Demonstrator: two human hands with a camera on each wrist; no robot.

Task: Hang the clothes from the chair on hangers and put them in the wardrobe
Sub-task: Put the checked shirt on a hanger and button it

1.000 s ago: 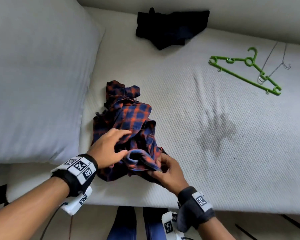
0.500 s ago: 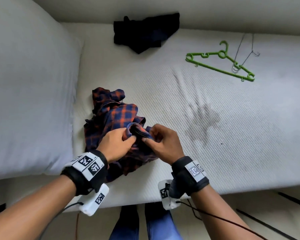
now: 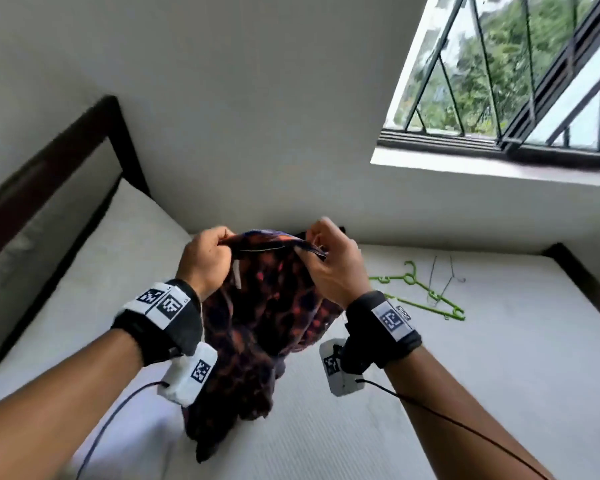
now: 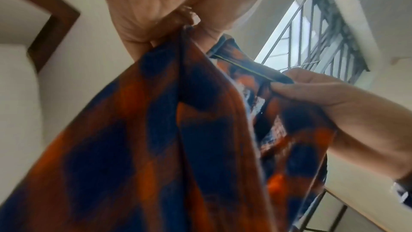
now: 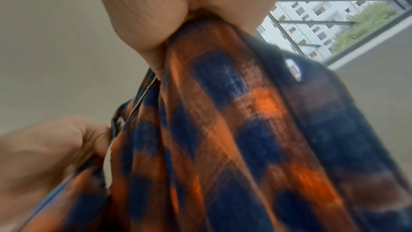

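An orange and navy plaid shirt hangs in the air above the white mattress, its lower end near the bed surface. My left hand grips its top edge at the left, and my right hand pinches the same edge at the right. The left wrist view shows my left hand bunching the shirt while the right hand pinches the collar edge. In the right wrist view my right hand clamps the cloth. A green plastic hanger lies on the mattress to the right.
A thin wire hanger lies against the green one. A dark garment peeks out behind my hands at the wall. A dark wooden bed frame runs along the left, and a barred window is at upper right.
Both hands have lifted the plaid shirt off the mattress and hold it up by its top edge. My head has tilted up, bringing the wall and window into view.
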